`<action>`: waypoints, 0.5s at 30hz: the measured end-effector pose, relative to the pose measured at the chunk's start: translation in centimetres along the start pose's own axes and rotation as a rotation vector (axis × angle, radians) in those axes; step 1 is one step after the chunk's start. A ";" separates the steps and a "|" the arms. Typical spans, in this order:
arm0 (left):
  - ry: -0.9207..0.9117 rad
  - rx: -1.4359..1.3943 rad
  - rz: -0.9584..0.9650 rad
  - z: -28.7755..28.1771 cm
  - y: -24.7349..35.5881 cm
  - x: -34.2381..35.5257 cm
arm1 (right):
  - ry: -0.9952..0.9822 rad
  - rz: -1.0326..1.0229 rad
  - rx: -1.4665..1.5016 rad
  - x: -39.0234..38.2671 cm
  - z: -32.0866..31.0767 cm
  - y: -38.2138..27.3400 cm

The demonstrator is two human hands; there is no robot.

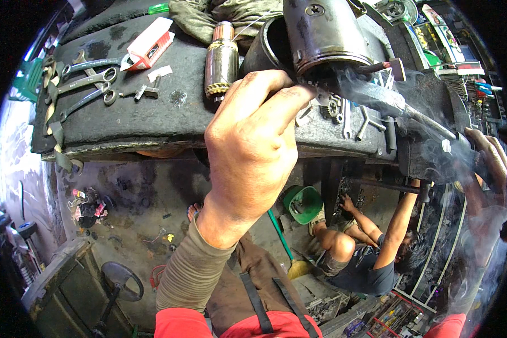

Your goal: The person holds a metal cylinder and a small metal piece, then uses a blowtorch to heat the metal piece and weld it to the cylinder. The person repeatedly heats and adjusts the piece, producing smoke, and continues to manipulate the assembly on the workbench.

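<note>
My left hand (253, 141) reaches up to the bench, fingers closed in a pinch at the lower rim of a metal motor housing (327, 34). What the fingertips hold is hidden. At the right my right hand (487, 152), partly dark and veiled by smoke, grips a soldering iron by its far end. The iron's thick head (377, 97) lies close under the housing rim, with smoke curling around it. Beside my left hand stands a motor armature (222, 62) with a copper end. Behind my fingers sits a dark hollow cylinder (267, 48).
Wrenches (90, 81) and a red-white box (149, 44) lie on the bench's left; a gear (331, 108) and small tools lie right. Below, a co-worker (360, 253) crouches by a green basin (303, 204), one arm raised with a hammer (425, 191). A broom (290, 253) lies there.
</note>
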State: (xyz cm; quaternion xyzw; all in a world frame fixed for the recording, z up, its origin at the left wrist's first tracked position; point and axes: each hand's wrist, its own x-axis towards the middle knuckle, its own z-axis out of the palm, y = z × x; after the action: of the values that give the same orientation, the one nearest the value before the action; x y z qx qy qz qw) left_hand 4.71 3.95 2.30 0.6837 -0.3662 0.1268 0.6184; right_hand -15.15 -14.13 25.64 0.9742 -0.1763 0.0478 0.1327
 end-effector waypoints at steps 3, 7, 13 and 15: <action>0.003 -0.017 -0.017 0.0 0.1 0.1 | -0.030 0.131 0.043 -0.5 0.0 0.6; 0.024 -0.032 0.003 0.4 0.0 0.1 | 0.024 0.104 0.036 -1.1 0.5 1.5; 0.026 -0.005 0.017 0.4 0.0 0.2 | -0.002 -0.046 -0.059 -1.2 0.2 1.9; 0.018 0.046 0.025 -0.5 0.0 -0.1 | -0.026 -0.017 -0.068 -1.2 0.0 1.9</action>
State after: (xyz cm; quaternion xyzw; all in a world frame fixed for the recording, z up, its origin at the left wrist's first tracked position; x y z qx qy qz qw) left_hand 4.81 4.42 2.36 0.6919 -0.3660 0.1490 0.6042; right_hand -16.98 -15.42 25.95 0.9711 -0.1712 0.0282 0.1637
